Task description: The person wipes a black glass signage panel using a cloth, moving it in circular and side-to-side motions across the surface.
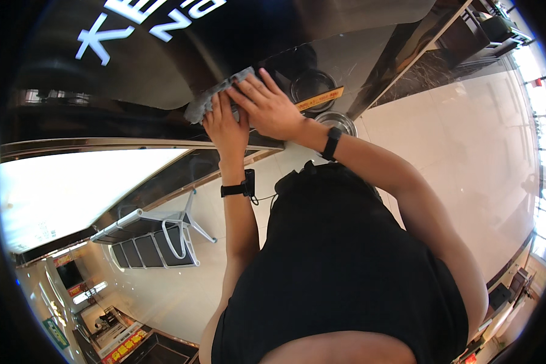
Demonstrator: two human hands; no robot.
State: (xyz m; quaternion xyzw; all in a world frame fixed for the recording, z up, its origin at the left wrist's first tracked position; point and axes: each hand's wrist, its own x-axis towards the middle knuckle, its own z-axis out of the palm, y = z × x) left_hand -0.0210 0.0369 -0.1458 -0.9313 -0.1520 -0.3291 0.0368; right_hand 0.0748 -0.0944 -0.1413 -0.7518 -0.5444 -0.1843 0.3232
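A crumpled grey cloth [199, 109] lies against a glossy black panel [164, 82] that carries large white lettering. My left hand [225, 125] presses flat on the cloth, its fingers over the lower part. Beside it, my right hand [272, 108] rests on the upper part of the cloth, fingers spread. The two hands touch near the thumbs, and much of the cloth is hidden beneath them. Just right of my right hand, a narrow yellow strip with writing [321, 98] sits on the panel. Both wrists wear black bands.
A round metal basin [339, 122] stands on the pale tiled floor [441, 132] by the panel's base, mirrored in the panel. At lower left are a row of linked seats with grey frames [154, 245] and a bright lit panel [73, 191]. Dark furniture [464, 36] stands at upper right.
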